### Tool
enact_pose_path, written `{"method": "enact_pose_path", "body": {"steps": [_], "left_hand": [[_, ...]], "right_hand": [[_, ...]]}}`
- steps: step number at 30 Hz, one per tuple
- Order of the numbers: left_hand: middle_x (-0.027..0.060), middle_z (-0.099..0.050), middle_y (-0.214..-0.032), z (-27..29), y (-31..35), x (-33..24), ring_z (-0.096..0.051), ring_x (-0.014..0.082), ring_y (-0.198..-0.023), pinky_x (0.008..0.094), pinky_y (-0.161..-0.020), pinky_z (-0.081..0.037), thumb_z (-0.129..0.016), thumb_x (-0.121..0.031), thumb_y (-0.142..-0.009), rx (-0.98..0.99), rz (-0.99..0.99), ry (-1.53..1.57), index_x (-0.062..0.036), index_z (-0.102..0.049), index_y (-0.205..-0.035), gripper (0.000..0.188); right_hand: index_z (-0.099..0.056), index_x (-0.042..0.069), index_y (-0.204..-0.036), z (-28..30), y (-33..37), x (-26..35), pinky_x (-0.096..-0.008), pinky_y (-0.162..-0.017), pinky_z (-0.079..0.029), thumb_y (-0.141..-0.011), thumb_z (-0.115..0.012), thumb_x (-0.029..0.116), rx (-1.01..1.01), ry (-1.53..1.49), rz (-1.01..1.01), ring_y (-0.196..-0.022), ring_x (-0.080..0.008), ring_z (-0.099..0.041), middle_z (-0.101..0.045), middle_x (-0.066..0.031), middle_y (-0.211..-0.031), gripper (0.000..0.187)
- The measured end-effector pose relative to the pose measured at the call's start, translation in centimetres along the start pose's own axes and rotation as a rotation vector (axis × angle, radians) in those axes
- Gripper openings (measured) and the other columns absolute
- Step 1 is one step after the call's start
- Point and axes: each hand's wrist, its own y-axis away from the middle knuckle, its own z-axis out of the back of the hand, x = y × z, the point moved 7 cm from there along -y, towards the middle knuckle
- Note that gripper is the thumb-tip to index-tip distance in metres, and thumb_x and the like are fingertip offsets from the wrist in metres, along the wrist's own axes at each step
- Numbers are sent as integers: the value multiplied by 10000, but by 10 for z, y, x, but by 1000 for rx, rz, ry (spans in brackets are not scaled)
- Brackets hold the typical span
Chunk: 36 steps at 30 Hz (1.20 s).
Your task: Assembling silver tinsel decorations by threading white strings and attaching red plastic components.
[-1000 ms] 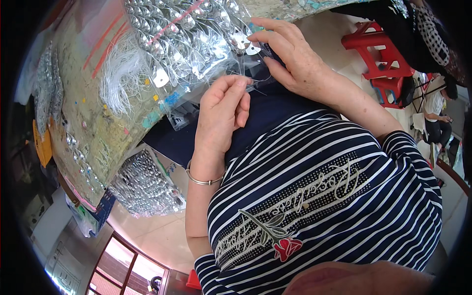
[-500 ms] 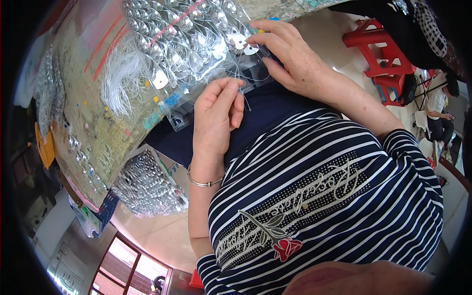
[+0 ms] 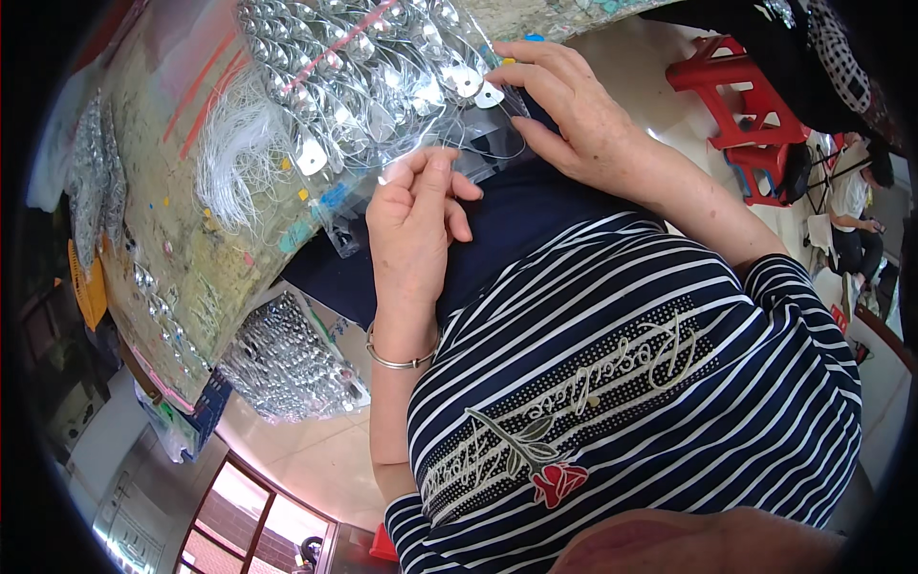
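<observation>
While the silver spiral strips (image 3: 382,72) lie just past the curled left hand (image 3: 411,215) (can't tell if that grip's got anything), the right hand (image 3: 585,117) sits loosely parted beside them.

The stained table (image 3: 191,277) carries a mass of shiny silver spirals (image 3: 382,57); beside it lies a loose hank of white thread (image 3: 234,153); small yellow scraps (image 3: 286,164), perhaps paper, dot the surface.

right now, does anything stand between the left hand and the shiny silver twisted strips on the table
Yes: in this view, crumpled clear plastic film and thin pale thread loops lie between the left hand and the shiny silver twisted strips. Nothing bulky shows there.
</observation>
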Motion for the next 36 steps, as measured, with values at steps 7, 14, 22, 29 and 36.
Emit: {"method": "enact_pose_path", "body": {"steps": [7, 14, 22, 29, 36], "left_hand": [[97, -689, -899, 2, -1, -8, -517, 46, -531, 172, -509, -430, -515, -140, -997, -77, -143, -93, 19, -607, -1055, 193], [55, -666, -852, 7, 1, -14, -541, 42, -556, 179, -527, -436, -532, -111, -986, -160, -307, -197, 2, -627, -1031, 155], [32, -630, -770, 10, -3, -14, -591, 58, -602, 196, -564, -467, -548, -98, -973, -219, -404, -350, -17, -643, -1099, 177], [45, -639, -780, 10, -6, -13, -596, 64, -608, 209, -572, -493, -610, -42, -916, -230, -459, -438, -17, -627, -1166, 252], [60, -636, -772, 7, -3, -14, -621, 85, -619, 217, -578, -503, -638, -17, -882, -228, -433, -528, -20, -569, -1256, 380]], "right_hand": [[-509, 54, -1253, 1, 1, 2, -439, -1066, -348, -792, -640, 32, -2, 18, -11, -1267, -365, -421, -465, -149, -1372, 479], [-498, 46, -1277, 0, 4, 3, -440, -1069, -350, -782, -647, 28, -6, 12, -13, -1266, -360, -428, -466, -153, -1372, 518], [-495, 42, -1277, 0, 4, 6, -435, -1067, -356, -778, -647, 21, -24, 7, -8, -1260, -359, -434, -467, -155, -1368, 522], [-496, 50, -1280, -3, 4, 2, -436, -1069, -355, -777, -645, 19, -23, -21, -22, -1268, -359, -426, -458, -156, -1373, 525], [-477, 68, -1305, -5, 7, 3, -448, -1079, -340, -750, -686, 36, -9, -31, -29, -1294, -366, -399, -440, -154, -1392, 594]]}}
